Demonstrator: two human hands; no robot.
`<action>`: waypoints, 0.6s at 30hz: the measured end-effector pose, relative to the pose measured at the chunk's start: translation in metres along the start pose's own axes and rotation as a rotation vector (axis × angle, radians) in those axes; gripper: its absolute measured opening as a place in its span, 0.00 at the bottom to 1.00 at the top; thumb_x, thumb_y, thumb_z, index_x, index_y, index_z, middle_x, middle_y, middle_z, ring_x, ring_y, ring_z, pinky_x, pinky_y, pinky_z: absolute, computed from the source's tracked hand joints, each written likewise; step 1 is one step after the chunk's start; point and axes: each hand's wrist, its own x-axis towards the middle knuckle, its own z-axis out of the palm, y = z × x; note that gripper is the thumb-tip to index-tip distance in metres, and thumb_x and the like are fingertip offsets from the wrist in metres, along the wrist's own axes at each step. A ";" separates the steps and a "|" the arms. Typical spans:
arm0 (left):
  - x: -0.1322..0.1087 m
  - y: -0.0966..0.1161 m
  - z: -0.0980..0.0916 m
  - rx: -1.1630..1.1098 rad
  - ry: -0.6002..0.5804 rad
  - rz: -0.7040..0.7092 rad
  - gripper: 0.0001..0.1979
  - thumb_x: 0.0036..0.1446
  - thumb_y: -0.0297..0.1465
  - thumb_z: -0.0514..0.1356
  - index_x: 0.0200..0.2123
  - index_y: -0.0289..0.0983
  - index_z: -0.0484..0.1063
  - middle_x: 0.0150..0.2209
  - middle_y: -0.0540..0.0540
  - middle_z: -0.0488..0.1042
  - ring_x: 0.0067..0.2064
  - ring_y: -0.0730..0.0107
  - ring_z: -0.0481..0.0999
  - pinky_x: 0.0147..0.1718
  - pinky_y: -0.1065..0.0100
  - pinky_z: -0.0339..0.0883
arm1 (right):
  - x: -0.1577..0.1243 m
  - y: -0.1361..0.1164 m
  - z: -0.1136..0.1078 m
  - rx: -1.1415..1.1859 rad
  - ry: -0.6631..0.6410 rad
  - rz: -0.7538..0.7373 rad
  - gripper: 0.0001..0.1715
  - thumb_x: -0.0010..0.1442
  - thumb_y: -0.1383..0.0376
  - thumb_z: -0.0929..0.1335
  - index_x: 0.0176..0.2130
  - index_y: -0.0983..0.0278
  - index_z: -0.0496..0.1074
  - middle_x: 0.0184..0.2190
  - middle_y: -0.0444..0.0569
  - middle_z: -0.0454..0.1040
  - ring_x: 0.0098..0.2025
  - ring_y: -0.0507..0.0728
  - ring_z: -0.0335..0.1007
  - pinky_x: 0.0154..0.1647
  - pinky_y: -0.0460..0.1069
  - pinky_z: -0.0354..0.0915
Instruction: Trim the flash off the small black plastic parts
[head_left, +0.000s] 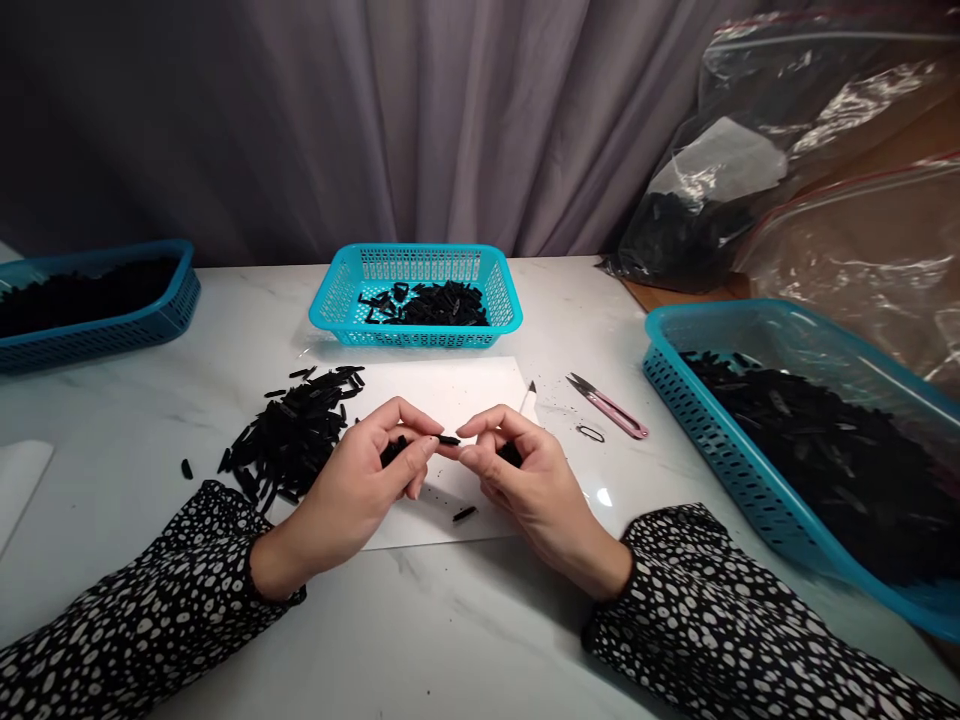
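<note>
My left hand (375, 470) pinches a small black strip (448, 440) between thumb and fingertips, over a white sheet (427, 385). More black pieces (393, 450) show inside its curled fingers. Close to the strip's other end are the thumb and fingertips of my right hand (529, 475); whether they touch it I cannot tell. Black pieces (511, 454) are also held in the right hand's bent fingers. A single black piece (464, 514) lies on the sheet below my hands. Left of my left hand spreads a loose pile of black strips (292, 430).
A turquoise basket (416, 336) with black pieces stands behind the sheet. Fuller baskets flank it, a blue one (97, 335) left and a larger one (720, 470) right. Pink thread snips (611, 408), a thin black loop (591, 433) and a white-handled tool (529, 402) lie right. Plastic bags (705, 190) stand behind.
</note>
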 end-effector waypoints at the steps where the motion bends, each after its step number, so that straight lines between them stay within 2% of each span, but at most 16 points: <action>1: 0.000 0.000 0.000 0.012 -0.001 0.011 0.04 0.63 0.34 0.59 0.36 0.39 0.69 0.20 0.55 0.66 0.26 0.72 0.69 0.26 0.70 0.55 | 0.000 0.000 0.000 -0.021 0.005 -0.007 0.13 0.57 0.55 0.74 0.35 0.61 0.72 0.17 0.35 0.57 0.18 0.48 0.47 0.19 0.46 0.48; 4: 0.000 0.000 -0.001 0.005 0.002 0.009 0.04 0.63 0.33 0.59 0.39 0.39 0.70 0.22 0.53 0.70 0.29 0.70 0.72 0.26 0.70 0.56 | 0.001 -0.005 -0.003 -0.129 0.051 -0.040 0.14 0.62 0.54 0.69 0.33 0.61 0.72 0.19 0.38 0.60 0.19 0.49 0.50 0.20 0.47 0.50; 6: 0.002 -0.002 -0.003 -0.032 0.010 0.001 0.04 0.62 0.31 0.59 0.41 0.40 0.70 0.27 0.50 0.75 0.26 0.73 0.69 0.24 0.71 0.55 | 0.002 -0.011 -0.007 -0.275 0.020 -0.074 0.13 0.63 0.56 0.69 0.32 0.62 0.75 0.19 0.39 0.62 0.21 0.50 0.52 0.22 0.47 0.51; 8: 0.003 -0.004 -0.004 -0.065 0.027 -0.007 0.03 0.62 0.29 0.59 0.38 0.39 0.72 0.32 0.49 0.77 0.24 0.78 0.64 0.23 0.71 0.54 | 0.003 -0.016 -0.014 -0.463 -0.094 -0.101 0.11 0.61 0.58 0.71 0.31 0.61 0.78 0.18 0.39 0.62 0.20 0.50 0.51 0.22 0.47 0.50; 10: 0.005 -0.005 -0.004 -0.082 0.057 -0.023 0.04 0.60 0.27 0.59 0.32 0.37 0.72 0.29 0.50 0.75 0.23 0.79 0.61 0.23 0.71 0.53 | 0.003 -0.019 -0.019 -0.644 -0.243 -0.125 0.07 0.57 0.60 0.73 0.32 0.60 0.80 0.16 0.39 0.63 0.19 0.50 0.53 0.22 0.47 0.50; 12: 0.005 -0.004 -0.004 -0.108 0.083 -0.053 0.05 0.58 0.27 0.59 0.29 0.37 0.72 0.25 0.51 0.72 0.23 0.78 0.59 0.22 0.72 0.52 | 0.000 -0.019 -0.023 -0.788 -0.359 -0.165 0.03 0.56 0.63 0.74 0.34 0.59 0.80 0.19 0.41 0.70 0.20 0.50 0.58 0.23 0.47 0.52; 14: 0.005 -0.002 -0.004 -0.148 0.086 -0.077 0.05 0.58 0.28 0.59 0.29 0.36 0.72 0.26 0.50 0.74 0.22 0.78 0.59 0.21 0.72 0.50 | -0.002 -0.016 -0.023 -0.886 -0.425 -0.197 0.05 0.56 0.68 0.73 0.34 0.59 0.80 0.23 0.43 0.75 0.22 0.51 0.63 0.24 0.47 0.54; 18: 0.006 -0.002 -0.002 -0.155 0.064 -0.073 0.11 0.62 0.36 0.59 0.31 0.36 0.73 0.34 0.45 0.79 0.22 0.80 0.59 0.20 0.72 0.49 | -0.006 -0.009 -0.018 -0.937 -0.474 -0.187 0.10 0.56 0.75 0.69 0.29 0.61 0.77 0.24 0.44 0.76 0.23 0.51 0.64 0.25 0.47 0.54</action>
